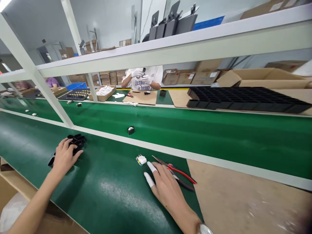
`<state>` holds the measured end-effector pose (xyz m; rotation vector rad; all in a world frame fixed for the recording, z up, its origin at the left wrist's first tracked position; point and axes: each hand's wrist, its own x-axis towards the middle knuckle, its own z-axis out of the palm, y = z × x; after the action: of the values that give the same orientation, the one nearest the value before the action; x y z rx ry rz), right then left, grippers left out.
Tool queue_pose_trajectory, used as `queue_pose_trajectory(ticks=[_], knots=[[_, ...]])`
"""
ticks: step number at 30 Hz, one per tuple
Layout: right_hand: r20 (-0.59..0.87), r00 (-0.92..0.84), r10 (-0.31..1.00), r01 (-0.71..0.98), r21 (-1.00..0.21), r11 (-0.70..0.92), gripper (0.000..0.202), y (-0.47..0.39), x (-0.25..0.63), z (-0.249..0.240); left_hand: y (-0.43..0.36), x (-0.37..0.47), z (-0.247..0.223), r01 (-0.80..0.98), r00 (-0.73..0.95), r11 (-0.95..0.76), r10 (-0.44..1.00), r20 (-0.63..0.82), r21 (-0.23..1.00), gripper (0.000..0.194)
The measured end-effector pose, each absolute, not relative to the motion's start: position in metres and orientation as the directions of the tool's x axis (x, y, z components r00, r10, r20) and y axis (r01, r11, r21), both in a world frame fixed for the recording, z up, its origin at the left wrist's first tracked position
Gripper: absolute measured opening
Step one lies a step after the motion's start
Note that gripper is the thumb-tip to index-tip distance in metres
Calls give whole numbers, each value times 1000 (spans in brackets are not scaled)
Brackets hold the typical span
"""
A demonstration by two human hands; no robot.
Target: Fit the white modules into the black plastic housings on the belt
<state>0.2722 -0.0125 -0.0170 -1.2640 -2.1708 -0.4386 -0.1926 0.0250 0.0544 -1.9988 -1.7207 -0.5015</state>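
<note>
My left hand [63,156] rests over a cluster of small black plastic cases [78,139] at the left of the green bench, its fingers spread and slightly bent. What lies under the palm is hidden. White finger cots cover the thumb and index finger of my right hand [163,182], which is open and low over the bench. Just beyond its index fingertip lies a small circuit board [141,159] with a white part on top, apart from the fingers. Red-and-black-handled pliers [179,172] lie partly behind that hand.
A green conveyor belt [195,136] runs behind a white rail, carrying a black case with a white part [131,130]. Brown board [243,198] covers the bench at right. Across the belt, a gloved person [143,78] works beside a black divided tray [243,97]. A white post [48,91] stands left.
</note>
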Motion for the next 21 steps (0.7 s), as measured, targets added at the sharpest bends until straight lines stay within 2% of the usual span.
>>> queue_pose_trajectory(ticks=[3,5,7,9,11,13,18,19,21], knots=[[555,-379,741,897,21,442,30,1,260,-9,21,-211,47,982,161,-89,850,502,-164,43],[483,-360,798,912,4,410,27,9,253,-4,22,-202,47,979,199,-157,846,495,-127,44],[425,-365,829,909,-32,416,15,14,247,-1,23,-177,51,962,240,-272,832,500,-8,42],[393,-399,829,891,-49,452,10,12,243,1,22,-143,56,900,284,-403,832,477,168,38],[379,-446,811,862,-62,503,19,6,242,1,20,-104,59,796,358,-508,834,419,330,33],[384,-470,795,829,-117,546,31,-3,244,-1,19,-67,55,688,459,-582,812,360,433,28],[426,-425,799,788,-260,558,51,-17,248,-10,33,-7,25,487,632,-673,712,307,557,15],[431,-414,802,783,-281,555,54,-17,249,-11,36,-2,18,466,635,-676,705,317,571,17],[436,-397,808,774,-314,550,58,-17,249,-11,40,2,6,437,610,-670,711,350,600,37]])
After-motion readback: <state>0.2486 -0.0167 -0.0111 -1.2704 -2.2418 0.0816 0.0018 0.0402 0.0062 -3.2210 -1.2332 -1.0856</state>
